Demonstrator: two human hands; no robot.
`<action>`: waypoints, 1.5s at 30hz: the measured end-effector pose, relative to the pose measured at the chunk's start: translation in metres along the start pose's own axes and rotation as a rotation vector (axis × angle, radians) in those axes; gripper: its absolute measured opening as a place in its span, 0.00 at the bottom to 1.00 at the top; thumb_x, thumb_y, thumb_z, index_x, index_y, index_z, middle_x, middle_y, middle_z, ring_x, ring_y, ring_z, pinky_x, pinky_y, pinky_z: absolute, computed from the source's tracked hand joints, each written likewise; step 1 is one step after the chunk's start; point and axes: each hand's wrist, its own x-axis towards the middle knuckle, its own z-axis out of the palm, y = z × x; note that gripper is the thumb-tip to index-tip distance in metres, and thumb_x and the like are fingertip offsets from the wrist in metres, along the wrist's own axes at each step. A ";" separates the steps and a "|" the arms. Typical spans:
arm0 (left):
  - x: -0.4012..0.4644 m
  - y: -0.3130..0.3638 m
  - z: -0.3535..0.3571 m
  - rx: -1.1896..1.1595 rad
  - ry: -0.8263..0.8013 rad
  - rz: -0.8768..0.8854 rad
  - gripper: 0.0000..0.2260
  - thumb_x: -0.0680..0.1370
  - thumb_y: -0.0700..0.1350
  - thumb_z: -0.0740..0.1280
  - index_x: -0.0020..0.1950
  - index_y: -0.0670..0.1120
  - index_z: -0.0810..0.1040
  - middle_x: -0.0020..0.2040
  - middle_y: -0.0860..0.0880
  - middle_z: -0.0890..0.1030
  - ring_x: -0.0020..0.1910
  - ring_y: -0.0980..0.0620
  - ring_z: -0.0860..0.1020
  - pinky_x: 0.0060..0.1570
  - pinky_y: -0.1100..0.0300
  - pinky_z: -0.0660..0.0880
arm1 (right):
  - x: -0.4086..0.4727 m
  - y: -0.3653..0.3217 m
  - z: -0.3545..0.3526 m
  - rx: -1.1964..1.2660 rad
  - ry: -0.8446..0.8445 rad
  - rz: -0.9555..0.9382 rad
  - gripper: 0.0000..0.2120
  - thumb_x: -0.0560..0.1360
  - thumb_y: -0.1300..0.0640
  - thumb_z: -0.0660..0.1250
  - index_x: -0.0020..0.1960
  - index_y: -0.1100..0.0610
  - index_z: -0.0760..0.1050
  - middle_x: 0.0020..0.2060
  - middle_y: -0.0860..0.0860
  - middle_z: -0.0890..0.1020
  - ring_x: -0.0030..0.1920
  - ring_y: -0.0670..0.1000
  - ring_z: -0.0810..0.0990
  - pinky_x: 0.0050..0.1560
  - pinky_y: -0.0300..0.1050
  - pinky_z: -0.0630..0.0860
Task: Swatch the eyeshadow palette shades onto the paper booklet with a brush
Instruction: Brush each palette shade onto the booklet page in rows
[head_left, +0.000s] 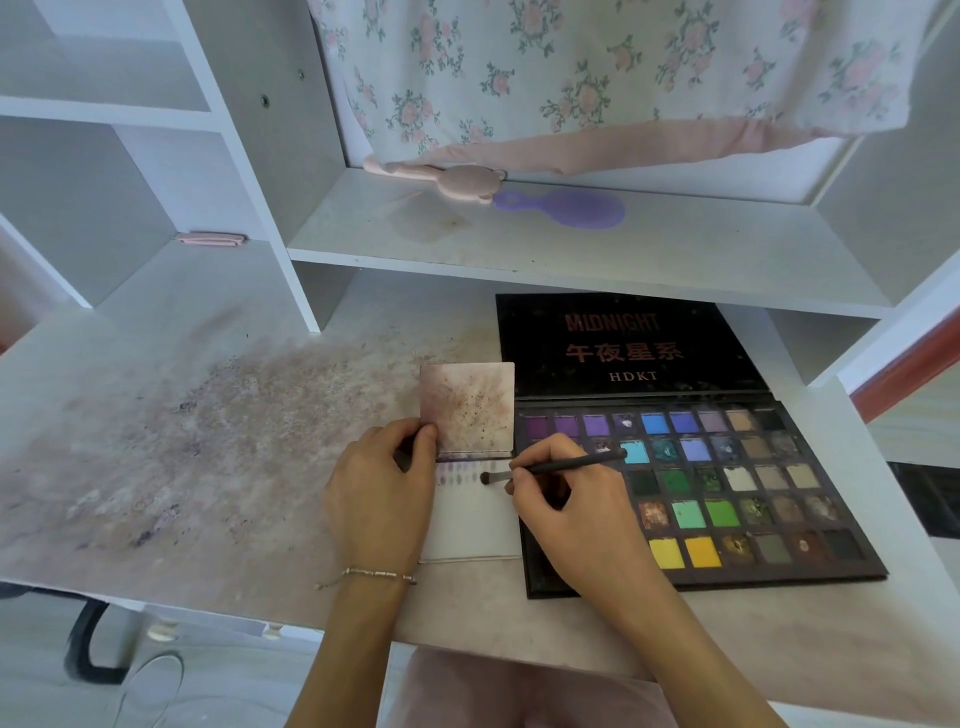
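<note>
1. On a powder-stained white desk (208, 441), a person's right hand (566, 499) pinches a slim black eyeshadow brush (550, 467) between thumb and fingers, the fingers curled closed around its handle.
2. The brush lies nearly level, its dark tip (485, 478) pointing left and resting on or just above the white page of a small paper booklet (472, 525); contact cannot be confirmed.
3. A row of short purple and grey swatches (457, 474) runs along the far edge of that page, just left of the brush tip.
4. The left hand (382, 493) rests on the booklet's left side, thumb and fingers closed on the lower left corner of the flipped-up, pigment-smeared upper page (467, 408); a thin bracelet (379, 574) circles the wrist.
5. Just right of the booklet and touching its edge lies the open eyeshadow palette (727, 493), with pans of purple, blue, green, yellow and brown; its black lid (623, 343), lettered "MIDNIGHT" and "HDKT", lies back towards the far side.
6. The right hand hovers over the palette's near left pans.
7. On the shelf (675, 249) beyond, a pink bear-shaped hand mirror (457, 179) and a purple hairbrush (571, 208) lie side by side beneath a floral curtain (597, 73).
</note>
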 end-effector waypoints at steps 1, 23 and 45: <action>0.000 0.000 0.000 0.004 -0.002 0.000 0.06 0.74 0.47 0.66 0.45 0.48 0.82 0.40 0.49 0.81 0.40 0.49 0.76 0.38 0.59 0.67 | 0.000 0.000 0.000 0.001 0.003 -0.001 0.11 0.74 0.57 0.64 0.39 0.42 0.67 0.37 0.47 0.80 0.38 0.42 0.77 0.36 0.32 0.74; 0.000 -0.001 0.001 -0.002 -0.004 -0.006 0.06 0.74 0.46 0.66 0.45 0.48 0.82 0.40 0.48 0.81 0.41 0.48 0.77 0.39 0.59 0.68 | -0.002 0.002 -0.002 0.176 0.205 -0.043 0.13 0.74 0.62 0.64 0.41 0.42 0.73 0.34 0.44 0.79 0.35 0.42 0.77 0.32 0.29 0.71; 0.001 0.002 0.006 0.351 -0.325 0.233 0.39 0.66 0.70 0.40 0.74 0.53 0.47 0.76 0.53 0.46 0.75 0.52 0.45 0.71 0.53 0.43 | -0.025 0.053 -0.085 0.042 0.548 0.037 0.15 0.75 0.63 0.61 0.44 0.42 0.72 0.40 0.41 0.78 0.43 0.35 0.77 0.34 0.32 0.75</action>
